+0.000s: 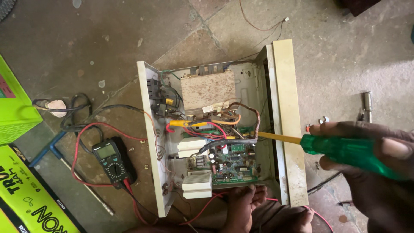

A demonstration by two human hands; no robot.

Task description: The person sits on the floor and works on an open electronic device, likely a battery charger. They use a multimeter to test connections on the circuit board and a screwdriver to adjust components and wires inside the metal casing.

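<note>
Hands: right (371,151) grips a green-handled, yellow-shafted screwdriver (345,150); left unseen.

The person's right hand (371,151) at the right edge is bare, with no glove, ring or watch in view, and no sleeve reaches the wrist. Its fingers (345,128) show short nails. Two bare feet (246,205) show at the near edge, without shoes or socks.
</note>
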